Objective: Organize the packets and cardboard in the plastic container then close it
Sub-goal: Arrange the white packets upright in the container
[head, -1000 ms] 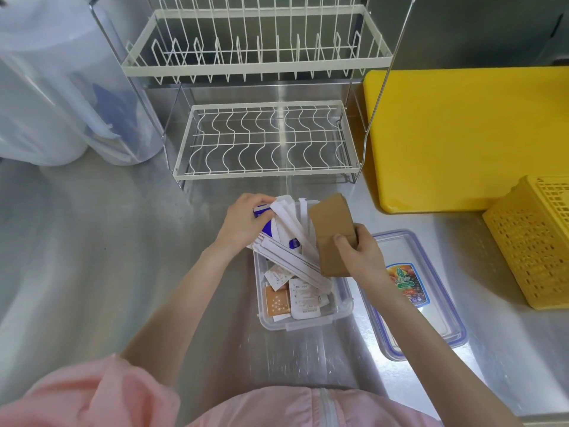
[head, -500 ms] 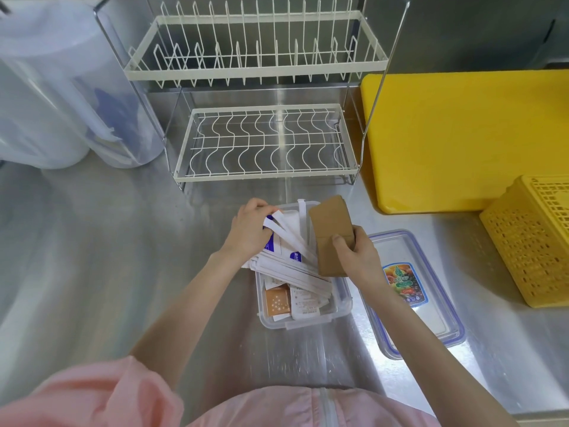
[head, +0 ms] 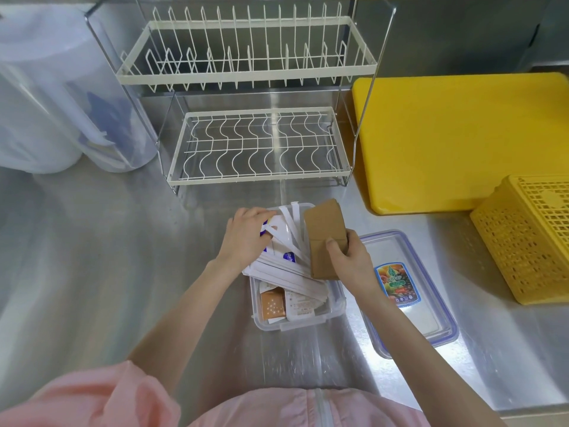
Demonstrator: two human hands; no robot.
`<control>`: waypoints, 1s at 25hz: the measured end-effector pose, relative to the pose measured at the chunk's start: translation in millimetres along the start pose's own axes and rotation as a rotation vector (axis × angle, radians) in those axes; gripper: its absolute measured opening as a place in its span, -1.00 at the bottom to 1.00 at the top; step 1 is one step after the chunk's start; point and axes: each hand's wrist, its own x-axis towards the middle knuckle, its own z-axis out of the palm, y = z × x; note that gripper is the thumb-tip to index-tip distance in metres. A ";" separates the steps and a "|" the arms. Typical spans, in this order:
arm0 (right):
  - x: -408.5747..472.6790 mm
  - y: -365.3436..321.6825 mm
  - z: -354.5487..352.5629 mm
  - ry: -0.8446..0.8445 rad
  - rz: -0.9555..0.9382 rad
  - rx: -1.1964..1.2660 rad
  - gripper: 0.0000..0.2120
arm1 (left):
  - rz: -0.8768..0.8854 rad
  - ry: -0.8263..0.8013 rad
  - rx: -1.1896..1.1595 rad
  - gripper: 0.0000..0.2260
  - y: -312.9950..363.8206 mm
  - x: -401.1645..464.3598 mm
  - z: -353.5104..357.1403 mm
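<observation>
Open plastic container (head: 337, 306) on steel counter (head: 92, 257), holding white packets (head: 286, 272) and orange sachet (head: 272, 305). Left hand (head: 246, 238) grips packets; right hand (head: 351, 260) pinches cardboard (head: 324, 232) upright inside. Lid (head: 443, 328) lies beside.

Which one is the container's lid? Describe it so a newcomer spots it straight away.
Start at the big yellow cutting board on the steel counter and come toward the person. The lid lies flat just right of the open plastic container. It is clear with a blue rim and a colourful fruit sticker, unlike the perforated yellow basket beside it.
</observation>
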 end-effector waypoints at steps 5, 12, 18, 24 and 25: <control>0.1 0.9 0.3 0.000 -0.001 0.005 -0.92 | 0.010 -0.049 -0.084 -0.56 0.5 -2.4 -3.9; -0.2 -1.5 -1.3 0.010 0.020 0.025 -0.92 | -0.058 0.019 -0.168 -0.53 -14.8 -34.1 -15.3; -3.5 -1.7 -1.5 0.012 0.027 0.044 -0.91 | 0.084 -0.166 0.074 -0.50 -16.6 -57.1 -7.9; -7.5 -3.6 -4.7 0.006 0.049 0.074 -0.90 | 0.071 -0.133 -0.114 -0.60 -8.9 -48.1 -12.8; -8.8 -3.6 -6.4 0.005 0.049 0.083 -0.90 | 0.068 -0.107 -0.182 -0.62 -6.0 -44.9 -14.5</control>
